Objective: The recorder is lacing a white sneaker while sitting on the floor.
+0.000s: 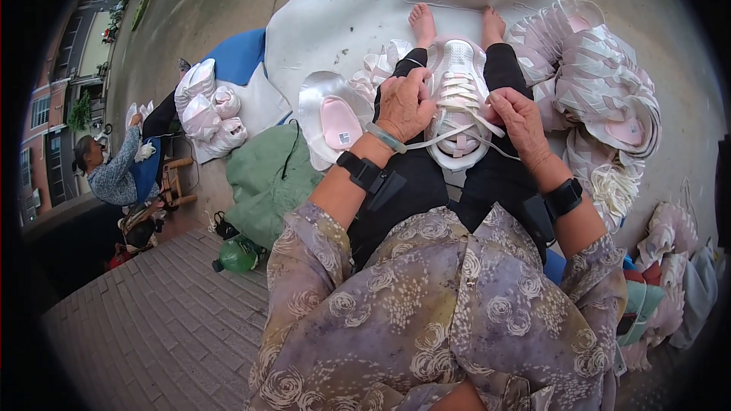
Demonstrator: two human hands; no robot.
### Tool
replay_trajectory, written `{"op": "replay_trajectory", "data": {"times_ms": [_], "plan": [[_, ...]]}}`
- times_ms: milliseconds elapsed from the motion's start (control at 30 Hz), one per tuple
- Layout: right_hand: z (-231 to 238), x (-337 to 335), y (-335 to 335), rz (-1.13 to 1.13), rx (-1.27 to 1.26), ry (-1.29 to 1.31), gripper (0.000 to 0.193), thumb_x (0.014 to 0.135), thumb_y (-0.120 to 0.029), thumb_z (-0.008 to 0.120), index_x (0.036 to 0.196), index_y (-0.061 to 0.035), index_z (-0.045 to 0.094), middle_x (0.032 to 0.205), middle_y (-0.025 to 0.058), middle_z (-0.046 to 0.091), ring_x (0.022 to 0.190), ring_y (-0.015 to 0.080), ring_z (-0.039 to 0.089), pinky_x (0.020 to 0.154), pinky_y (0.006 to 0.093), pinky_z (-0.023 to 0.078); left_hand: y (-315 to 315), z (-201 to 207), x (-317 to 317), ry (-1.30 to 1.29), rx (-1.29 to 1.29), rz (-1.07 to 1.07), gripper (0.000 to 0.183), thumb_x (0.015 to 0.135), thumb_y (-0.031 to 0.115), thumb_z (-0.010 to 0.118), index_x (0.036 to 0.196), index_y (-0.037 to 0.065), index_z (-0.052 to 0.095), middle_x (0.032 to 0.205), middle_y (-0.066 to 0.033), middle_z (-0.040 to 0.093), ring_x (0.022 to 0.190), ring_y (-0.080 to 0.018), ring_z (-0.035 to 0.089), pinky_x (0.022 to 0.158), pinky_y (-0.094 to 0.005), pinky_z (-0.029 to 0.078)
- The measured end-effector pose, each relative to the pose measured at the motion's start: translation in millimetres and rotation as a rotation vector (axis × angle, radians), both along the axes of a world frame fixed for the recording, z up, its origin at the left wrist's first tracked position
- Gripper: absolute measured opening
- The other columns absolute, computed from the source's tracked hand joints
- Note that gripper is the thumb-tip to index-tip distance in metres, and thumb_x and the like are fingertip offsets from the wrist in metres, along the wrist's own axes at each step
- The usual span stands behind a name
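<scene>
A white-and-pink sneaker [458,57] rests lengthwise between my thighs, its heel end nearest me. A white flat shoelace [460,93] crisscrosses its front, and loose lengths trail over the opening. My left hand [405,106] is closed at the sneaker's left edge, thumb and fingers together by the lace. On the other side, my right hand [521,123] pinches a loose part of the lace between thumb and forefinger, just off the sneaker's right edge. Both wrists wear dark straps, and a pale bangle sits on the left one.
Stacked white-and-pink shoe parts [601,68] lie right, above a bundle of white laces [613,186]. At left are a pink insole-shaped piece [339,122], green cloth [263,171], a green bottle [239,253] and wrapped bundles [209,110]. Another person [114,171] sits far left.
</scene>
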State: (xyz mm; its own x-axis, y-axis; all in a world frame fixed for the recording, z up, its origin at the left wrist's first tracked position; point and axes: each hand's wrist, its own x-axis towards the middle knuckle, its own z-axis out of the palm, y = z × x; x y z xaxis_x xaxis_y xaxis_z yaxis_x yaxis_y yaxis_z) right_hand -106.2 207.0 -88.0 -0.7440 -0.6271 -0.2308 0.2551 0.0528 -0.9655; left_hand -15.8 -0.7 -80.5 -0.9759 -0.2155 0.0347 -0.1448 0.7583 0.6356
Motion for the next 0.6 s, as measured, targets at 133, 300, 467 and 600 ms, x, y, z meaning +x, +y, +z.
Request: {"op": "replay_trajectory", "data": {"times_ms": [133, 300, 467, 600], "plan": [[-6, -5, -5, 0.112, 0.170, 0.247, 0.017, 0.083, -0.017, 0.055, 0.079, -0.0008, 0.058, 0.069, 0.0043, 0.056, 0.060, 0.0120, 0.050, 0.058, 0.0251, 0.043, 0, -1, 8, -0.138, 0.467, 0.035, 0.023, 0.073, 0.022, 0.059, 0.086, 0.004, 0.059, 0.057, -0.0082, 0.055, 0.055, -0.0247, 0.055, 0.058, -0.0321, 0.043], [10, -3, -14, 0.266, 0.497, 0.997, 0.016, 0.077, -0.016, 0.053, 0.073, -0.0013, 0.058, 0.070, 0.0180, 0.059, 0.061, 0.0291, 0.059, 0.059, 0.0370, 0.048, 4, 8, 3, -0.066, 0.236, 0.024, 0.019, 0.076, 0.020, 0.054, 0.073, 0.002, 0.059, 0.061, -0.0174, 0.055, 0.056, -0.0329, 0.056, 0.053, -0.0360, 0.045], [14, -1, -19, 0.354, 0.689, 1.091, 0.016, 0.076, -0.018, 0.053, 0.071, -0.0032, 0.058, 0.068, 0.0152, 0.058, 0.064, 0.0308, 0.060, 0.058, 0.0401, 0.048, 7, 15, 1, -0.032, -0.179, -0.161, 0.022, 0.080, 0.021, 0.054, 0.070, 0.002, 0.058, 0.057, -0.0093, 0.054, 0.054, -0.0145, 0.053, 0.054, -0.0293, 0.042], [16, 0, -21, 0.322, 0.691, 1.123, 0.015, 0.076, -0.018, 0.054, 0.070, -0.0043, 0.057, 0.067, 0.0138, 0.058, 0.062, 0.0298, 0.060, 0.056, 0.0391, 0.047, 7, 15, -3, -0.092, 0.067, -0.094, 0.015, 0.074, 0.018, 0.056, 0.070, 0.004, 0.059, 0.061, -0.0109, 0.058, 0.059, -0.0243, 0.057, 0.056, -0.0308, 0.044]]}}
